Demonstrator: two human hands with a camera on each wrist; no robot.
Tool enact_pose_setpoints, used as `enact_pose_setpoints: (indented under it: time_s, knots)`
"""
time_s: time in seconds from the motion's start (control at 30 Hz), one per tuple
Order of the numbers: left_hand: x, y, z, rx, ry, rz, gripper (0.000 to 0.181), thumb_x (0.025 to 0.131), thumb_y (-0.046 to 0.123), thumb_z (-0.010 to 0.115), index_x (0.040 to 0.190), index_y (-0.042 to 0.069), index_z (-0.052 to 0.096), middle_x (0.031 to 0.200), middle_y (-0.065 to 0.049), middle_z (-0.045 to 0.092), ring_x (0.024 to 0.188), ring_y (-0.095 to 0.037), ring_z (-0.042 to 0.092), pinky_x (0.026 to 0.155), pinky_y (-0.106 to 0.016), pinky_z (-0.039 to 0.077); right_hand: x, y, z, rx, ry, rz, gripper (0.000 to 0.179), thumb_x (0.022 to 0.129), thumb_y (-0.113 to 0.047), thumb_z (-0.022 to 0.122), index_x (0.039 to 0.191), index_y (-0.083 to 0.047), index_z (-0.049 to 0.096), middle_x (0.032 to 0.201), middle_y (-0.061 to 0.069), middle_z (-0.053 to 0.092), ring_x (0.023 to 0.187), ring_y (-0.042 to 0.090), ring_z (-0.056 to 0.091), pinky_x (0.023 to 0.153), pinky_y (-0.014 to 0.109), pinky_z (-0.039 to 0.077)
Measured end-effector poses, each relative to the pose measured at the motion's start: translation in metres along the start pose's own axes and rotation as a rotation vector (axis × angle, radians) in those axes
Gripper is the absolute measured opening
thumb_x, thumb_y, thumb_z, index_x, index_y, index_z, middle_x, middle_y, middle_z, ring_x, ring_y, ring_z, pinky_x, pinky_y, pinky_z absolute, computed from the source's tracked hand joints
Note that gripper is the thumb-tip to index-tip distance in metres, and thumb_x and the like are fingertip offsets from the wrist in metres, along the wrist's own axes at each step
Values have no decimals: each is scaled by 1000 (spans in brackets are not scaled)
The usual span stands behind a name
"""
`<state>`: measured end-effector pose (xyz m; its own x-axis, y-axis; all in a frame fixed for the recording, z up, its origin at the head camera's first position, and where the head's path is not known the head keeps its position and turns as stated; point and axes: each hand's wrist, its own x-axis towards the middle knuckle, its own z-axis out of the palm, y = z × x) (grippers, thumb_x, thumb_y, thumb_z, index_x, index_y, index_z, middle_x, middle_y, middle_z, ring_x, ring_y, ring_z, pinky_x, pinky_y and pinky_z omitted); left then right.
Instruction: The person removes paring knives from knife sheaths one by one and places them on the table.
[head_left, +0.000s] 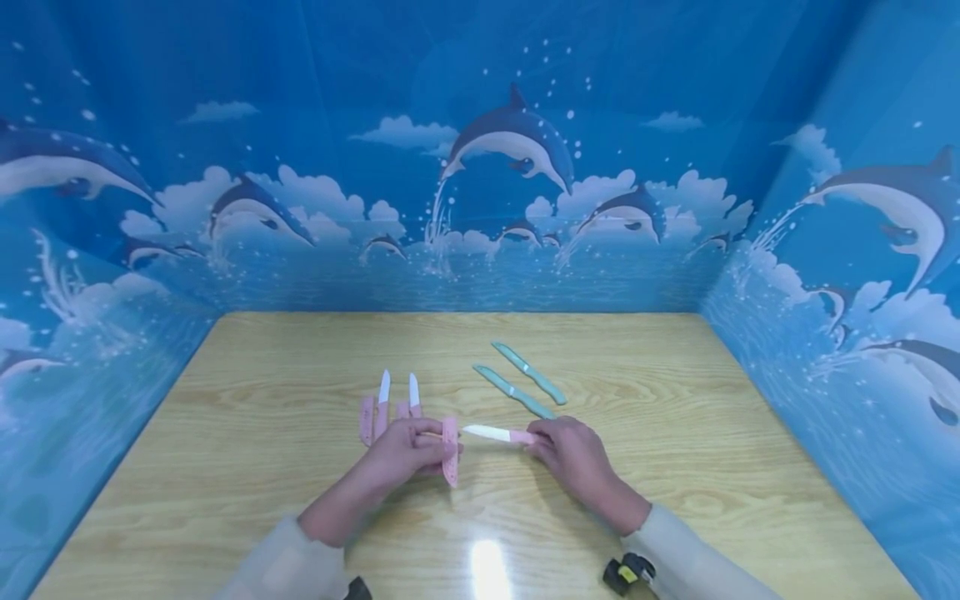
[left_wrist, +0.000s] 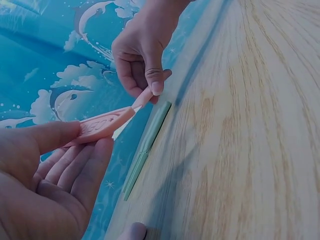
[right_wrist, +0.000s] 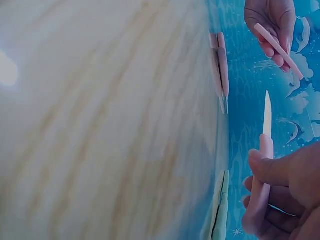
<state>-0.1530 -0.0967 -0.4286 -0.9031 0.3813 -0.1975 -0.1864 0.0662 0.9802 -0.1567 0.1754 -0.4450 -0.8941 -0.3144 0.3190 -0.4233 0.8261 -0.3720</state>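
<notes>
A small knife with a white blade (head_left: 489, 432) and a pink handle (right_wrist: 258, 200) is pinched by its handle in my right hand (head_left: 573, 454). Its tip points left, toward a flat pink blade sheath (head_left: 450, 454) that my left hand (head_left: 405, 457) grips between thumb and fingers. In the right wrist view, a gap shows between the blade tip and the sheath. The sheath (left_wrist: 105, 125) has raised marks on its side and overlaps the blade in the left wrist view. Both are held up off the wooden table.
Two pink-handled knives (head_left: 383, 408) with white blades lie beyond my left hand, beside a pink sheath (head_left: 367, 419) and a second one (head_left: 402, 410) partly hidden. Two light green knives (head_left: 517, 390) lie slantwise beyond my right hand. Dolphin-print curtains (head_left: 480, 275) enclose the table (head_left: 637, 358).
</notes>
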Motion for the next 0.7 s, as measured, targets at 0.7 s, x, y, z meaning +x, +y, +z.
enact_pose_setpoints:
  time_s: [0.7]
  knots:
    - [-1,0,-1,33,-38,2,41,90,4,66,125,-11,51,105,-21,70,92,-28,71,81,-34,59,7,2,-1,243,-65,152,20,74,-10,84,76,-15,65,70,-6,67,58,3,59,51,17,51]
